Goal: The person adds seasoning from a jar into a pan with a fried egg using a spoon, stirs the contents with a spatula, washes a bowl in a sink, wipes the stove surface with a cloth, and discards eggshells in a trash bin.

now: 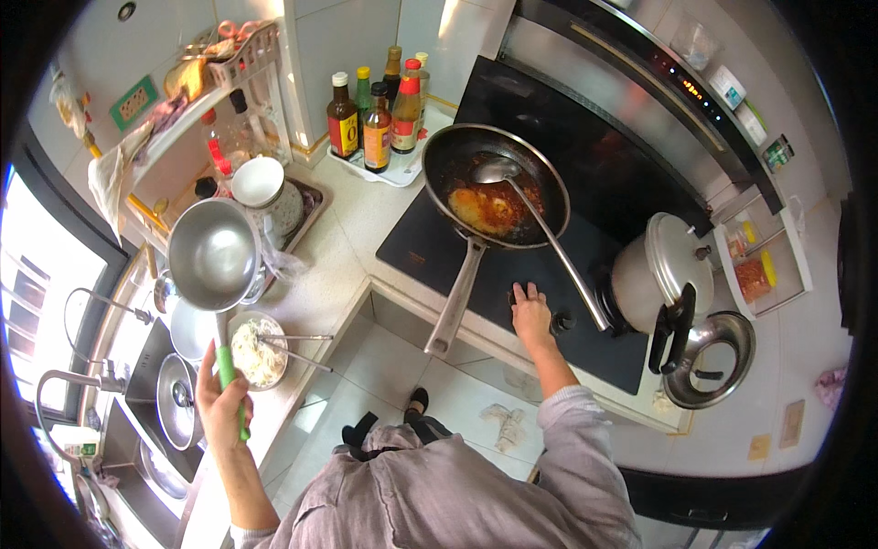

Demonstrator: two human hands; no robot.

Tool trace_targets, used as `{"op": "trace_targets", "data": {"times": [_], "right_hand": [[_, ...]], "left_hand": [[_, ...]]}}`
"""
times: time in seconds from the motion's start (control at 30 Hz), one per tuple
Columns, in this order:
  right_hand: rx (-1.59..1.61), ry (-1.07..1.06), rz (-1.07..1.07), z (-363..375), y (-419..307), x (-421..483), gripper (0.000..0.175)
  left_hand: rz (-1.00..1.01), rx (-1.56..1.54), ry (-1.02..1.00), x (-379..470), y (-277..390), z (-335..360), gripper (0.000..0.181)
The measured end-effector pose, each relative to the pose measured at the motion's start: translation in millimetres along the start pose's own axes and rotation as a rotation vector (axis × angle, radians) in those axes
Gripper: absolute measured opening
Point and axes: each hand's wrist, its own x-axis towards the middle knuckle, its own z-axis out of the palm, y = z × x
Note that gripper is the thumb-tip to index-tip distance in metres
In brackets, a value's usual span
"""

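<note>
My left hand (pixel 225 405) grips the green handle of a metal water scoop (pixel 214 254), held over the left counter with its bowl facing up. Its inside looks bare and shiny. The fingers of my right hand (pixel 531 316) are on a stove knob (pixel 512 297), which they mostly cover. Beyond that hand, a frying pan (pixel 439 185) sits on the black cooktop (pixel 411 250). Reddish-brown oily sauce (pixel 490 209) lies in the pan. A long-handled steel ladle (pixel 549 233) rests with its head in the sauce and its handle over the rim.
A bowl of noodles (pixel 257 350) with metal chopsticks (pixel 309 337) stands beside the scoop. Sauce bottles (pixel 377 130) crowd a white tray (pixel 394 180). To the right are a pressure cooker (pixel 658 267) and a metal ring (pixel 744 343). The sink (pixel 140 374) holds metal pans.
</note>
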Motion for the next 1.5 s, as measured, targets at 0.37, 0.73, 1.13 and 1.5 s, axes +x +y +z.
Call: {"op": "trace_targets", "data": {"times": [0.37,0.73,1.13,1.5], "right_hand": [[1.417,0.031,0.673,-70.7,-85.1,-4.7,0.041],[1.893,-0.226,0.485,-127.1,-109.7,-2.0,0.006],[1.696,-0.212,0.479,-142.7,-93.2,-15.0,0.011],[2.255,-0.078,0.746,-97.7,-83.9,-27.2,0.041]], "left_hand": [[-0.105,0.078,0.304,-55.9,-45.7,-167.1,0.066],[-0.159,0.037,0.329,-70.6,-54.9,-210.5,0.066],[-0.137,0.011,0.368,-80.0,-62.6,-239.4,0.065],[-0.105,-0.164,0.504,-85.0,-77.0,-216.8,0.063]]}}
